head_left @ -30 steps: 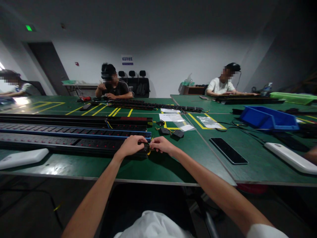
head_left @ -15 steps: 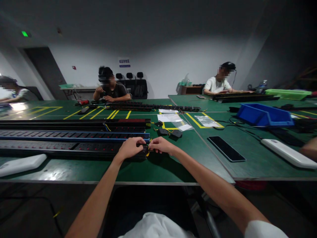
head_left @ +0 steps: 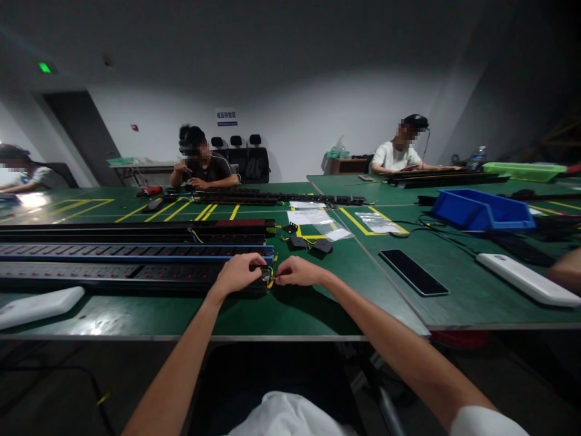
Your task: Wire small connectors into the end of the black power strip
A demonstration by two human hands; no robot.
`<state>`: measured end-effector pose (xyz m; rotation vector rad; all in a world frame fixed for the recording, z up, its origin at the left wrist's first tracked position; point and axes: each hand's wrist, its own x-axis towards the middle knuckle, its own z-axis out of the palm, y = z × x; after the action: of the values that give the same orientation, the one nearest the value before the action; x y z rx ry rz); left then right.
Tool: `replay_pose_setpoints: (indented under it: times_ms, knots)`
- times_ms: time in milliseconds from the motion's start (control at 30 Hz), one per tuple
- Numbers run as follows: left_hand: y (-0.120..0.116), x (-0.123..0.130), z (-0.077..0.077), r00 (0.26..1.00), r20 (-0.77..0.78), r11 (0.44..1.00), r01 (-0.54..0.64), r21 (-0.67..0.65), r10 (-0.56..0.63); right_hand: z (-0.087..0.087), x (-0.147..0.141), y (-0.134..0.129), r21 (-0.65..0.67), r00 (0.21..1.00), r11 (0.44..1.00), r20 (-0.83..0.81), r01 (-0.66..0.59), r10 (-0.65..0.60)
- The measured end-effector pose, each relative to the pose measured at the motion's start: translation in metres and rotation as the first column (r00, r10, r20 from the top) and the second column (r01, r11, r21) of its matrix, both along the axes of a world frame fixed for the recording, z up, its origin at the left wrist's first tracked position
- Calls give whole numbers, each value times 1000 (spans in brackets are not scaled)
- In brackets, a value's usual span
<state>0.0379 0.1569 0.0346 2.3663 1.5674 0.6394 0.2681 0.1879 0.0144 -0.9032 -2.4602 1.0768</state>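
A long black power strip (head_left: 177,270) with a row of sockets and small red marks lies nearest me on the table. My left hand (head_left: 239,272) is curled over its right end, thumb and fingers closed on the strip. Yellow and green wires (head_left: 271,277) stick out of that open end. Just to the right, my right hand (head_left: 297,270) pinches at these wires with thumb and fingertips; the exact bit between the fingers is mostly hidden. Behind lie a blue-edged strip (head_left: 136,249) and another black strip (head_left: 136,229), both parallel to the first.
Black end pieces (head_left: 321,247) with wires and papers (head_left: 308,216) lie behind my hands. To the right are a phone (head_left: 413,272), a white power bank (head_left: 526,278) and a blue bin (head_left: 483,211). Another white device (head_left: 40,307) is at left. Co-workers sit across the tables.
My right hand has shifted slightly and turned at the strip's end, so more of the green and yellow wires shows. My left hand stays on the strip. The view has tilted a little.
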Motion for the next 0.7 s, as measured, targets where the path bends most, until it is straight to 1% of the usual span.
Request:
replay_pose_setpoints:
  times_ms: [267, 400, 500, 633, 700]
  knots:
    - [-1, 0, 2, 1000, -10, 1000, -1, -4, 1, 5, 4, -1, 35, 997, 998, 49, -58, 56]
    - [-3, 1, 3, 1000, -12, 1000, -9, -2, 9, 5, 5, 0, 140, 996, 987, 50, -79, 73]
    - [-2, 1, 2, 1000, -15, 1000, -14, -6, 14, 4, 5, 1, 206, 997, 976, 42, -66, 58]
    - [0, 0, 1, 1000, -17, 1000, -3, -12, 3, 4, 5, 1, 223, 997, 973, 45, -67, 58]
    - [-3, 1, 2, 1000, -19, 1000, 15, 28, -14, 4, 5, 1, 214, 997, 975, 47, -66, 58]
